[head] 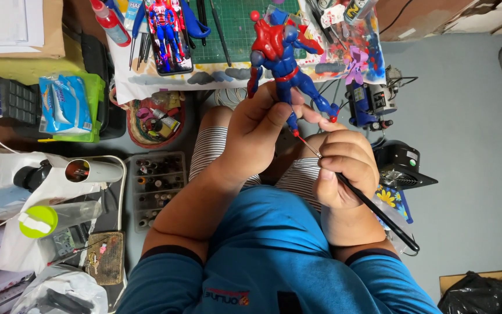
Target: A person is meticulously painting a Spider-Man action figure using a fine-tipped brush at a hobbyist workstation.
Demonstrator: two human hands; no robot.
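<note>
At the bottom of the frame a blue shirt (274,261) is filling the foreground, with striped shorts (216,145) showing just above it. Right of centre, the right hand (347,168) is curling its fingers tightly around a thin black paintbrush (373,206), whose handle is running down toward the lower right while its fine tip is pointing up and left, touching the foot of a figure. At centre, the left hand (260,131) is gripping the red and blue action figure (283,64) by its lower legs, thumb pressed across the front, so the figure is standing upright in the upper middle of the frame (one arm is hanging down, the other leg is kicking out to the right).

Left of the knees, a compartment tray of small paint bottles (155,186) is lying on the floor, and a round basket of odds and ends (155,119) is sitting just above it. Farther up, a green cutting mat (245,29) is lying on a paint-stained sheet, with a phone (169,38) showing a similar figure resting just left of it. At upper right, a small blue compressor (367,102) is standing on the grey floor.
</note>
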